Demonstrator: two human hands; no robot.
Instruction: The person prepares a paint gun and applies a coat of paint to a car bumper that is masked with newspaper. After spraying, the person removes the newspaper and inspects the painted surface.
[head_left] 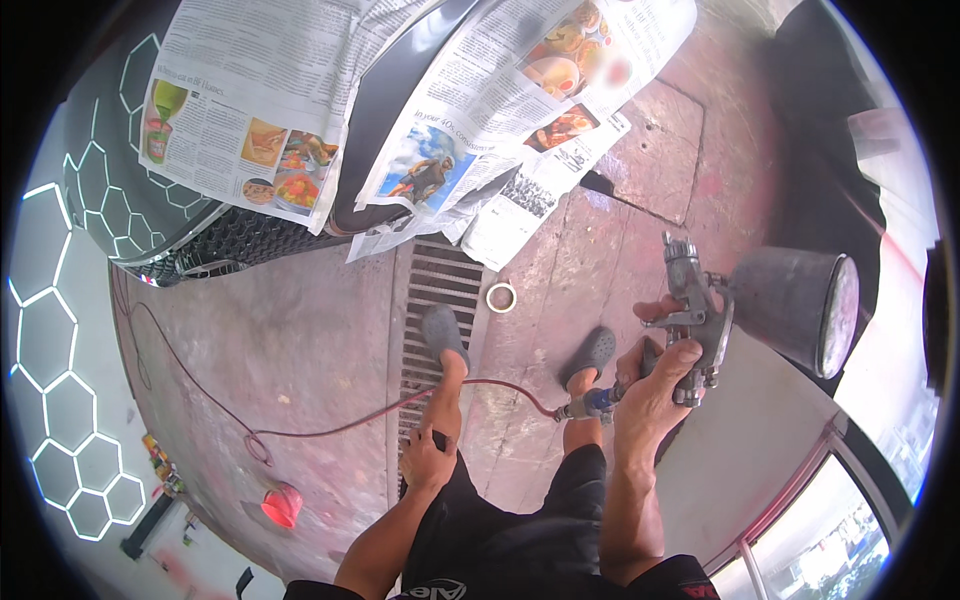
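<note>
In my right hand (655, 380) is a metal spray gun (690, 325), my fingers wrapped round its grip. A grey paint cup (795, 305) sticks out to the gun's right side, and its nozzle points away from me. From a blue-and-metal coupling (590, 404) below the grip, a red air hose (490, 383) runs left across the floor. My left hand (428, 462) rests at my left knee, fingers laid over it; a small dark patch shows at the fingers, and what it is I cannot make out. Ahead, newspaper sheets (400, 150) cover parts of a dark car (110, 160).
A metal floor grate (440, 290) runs under my left shoe. Beside it lies a roll of tape (501, 297). The hose curls near a red object (282, 505) at the lower left. Dark sheeting (815, 130) hangs at the right, near a window (825, 520).
</note>
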